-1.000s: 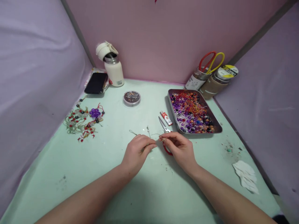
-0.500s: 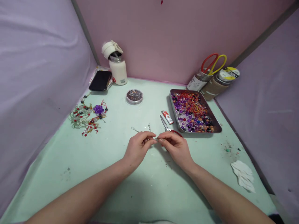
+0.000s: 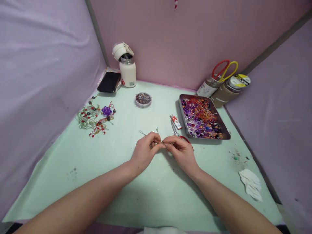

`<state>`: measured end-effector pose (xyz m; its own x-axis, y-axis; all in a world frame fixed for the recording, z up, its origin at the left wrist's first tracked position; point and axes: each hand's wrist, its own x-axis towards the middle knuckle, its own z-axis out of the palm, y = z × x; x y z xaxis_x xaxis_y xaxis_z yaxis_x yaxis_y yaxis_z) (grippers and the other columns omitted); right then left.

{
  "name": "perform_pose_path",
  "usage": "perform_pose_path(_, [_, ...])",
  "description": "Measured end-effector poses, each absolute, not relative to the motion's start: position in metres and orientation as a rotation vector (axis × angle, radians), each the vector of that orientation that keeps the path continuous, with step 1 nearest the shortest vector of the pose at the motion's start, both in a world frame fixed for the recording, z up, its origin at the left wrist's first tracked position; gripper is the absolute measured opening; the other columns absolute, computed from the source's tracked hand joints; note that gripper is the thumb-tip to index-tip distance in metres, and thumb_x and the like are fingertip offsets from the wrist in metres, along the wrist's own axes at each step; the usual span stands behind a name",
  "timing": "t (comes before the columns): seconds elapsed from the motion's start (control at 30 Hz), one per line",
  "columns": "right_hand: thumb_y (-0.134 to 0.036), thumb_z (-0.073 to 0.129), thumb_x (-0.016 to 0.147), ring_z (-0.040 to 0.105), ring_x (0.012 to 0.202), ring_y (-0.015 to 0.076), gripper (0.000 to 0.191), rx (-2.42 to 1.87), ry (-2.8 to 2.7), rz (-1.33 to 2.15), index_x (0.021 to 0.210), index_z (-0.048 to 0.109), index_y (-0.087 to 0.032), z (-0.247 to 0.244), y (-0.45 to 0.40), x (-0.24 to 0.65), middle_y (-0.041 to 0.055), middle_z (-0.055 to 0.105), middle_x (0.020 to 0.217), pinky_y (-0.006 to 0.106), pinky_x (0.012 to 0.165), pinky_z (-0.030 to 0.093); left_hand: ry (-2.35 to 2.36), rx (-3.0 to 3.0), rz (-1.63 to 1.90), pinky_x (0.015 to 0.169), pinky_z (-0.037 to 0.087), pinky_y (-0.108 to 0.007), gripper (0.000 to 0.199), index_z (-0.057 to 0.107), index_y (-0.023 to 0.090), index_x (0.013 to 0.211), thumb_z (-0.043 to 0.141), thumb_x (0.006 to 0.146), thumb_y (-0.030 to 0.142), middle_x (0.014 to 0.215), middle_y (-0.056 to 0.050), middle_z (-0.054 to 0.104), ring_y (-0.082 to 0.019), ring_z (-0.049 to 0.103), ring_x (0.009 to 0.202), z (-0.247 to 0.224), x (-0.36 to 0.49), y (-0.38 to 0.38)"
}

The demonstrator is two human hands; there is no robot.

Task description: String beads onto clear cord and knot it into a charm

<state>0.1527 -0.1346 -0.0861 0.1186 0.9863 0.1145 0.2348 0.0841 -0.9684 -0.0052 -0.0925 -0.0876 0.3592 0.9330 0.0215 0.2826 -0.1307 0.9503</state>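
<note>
My left hand and my right hand meet fingertip to fingertip over the middle of the table. Both are pinched on a thin greenish cord, whose looped end sticks out beyond my left hand. Small beads seem to hang near its other end, just past the left fingers; the part between the fingertips is mostly hidden. Red-handled scissors lie behind my right hand, which covers part of them. Beside the scissors rests a red and white lighter.
A metal tray of beads and red cords stands at right, before two jars. Finished-looking beaded strings lie left. Behind are a phone, an open white bottle and a round tin. A crumpled tissue lies right.
The view has shifted slightly. My hands stay together on the cord, and the left thumb and fingers have changed their pinch a little.
</note>
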Motion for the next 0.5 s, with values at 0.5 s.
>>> perform_pose_path(0.5, [-0.026, 0.06, 0.087, 0.06, 0.078, 0.0158, 0.011, -1.27, -1.521, 0.992, 0.084, 0.07, -0.022, -0.082, -0.134, 0.165, 0.0026, 0.066, 0.082, 0.03, 0.07, 0.047, 1.035, 1.626, 0.757, 0.059, 0.039, -0.023, 0.019, 0.052, 0.021, 0.084, 0.068, 0.076, 0.027, 0.071, 0.005, 0.063, -0.01, 0.053, 0.063, -0.089, -0.006, -0.092])
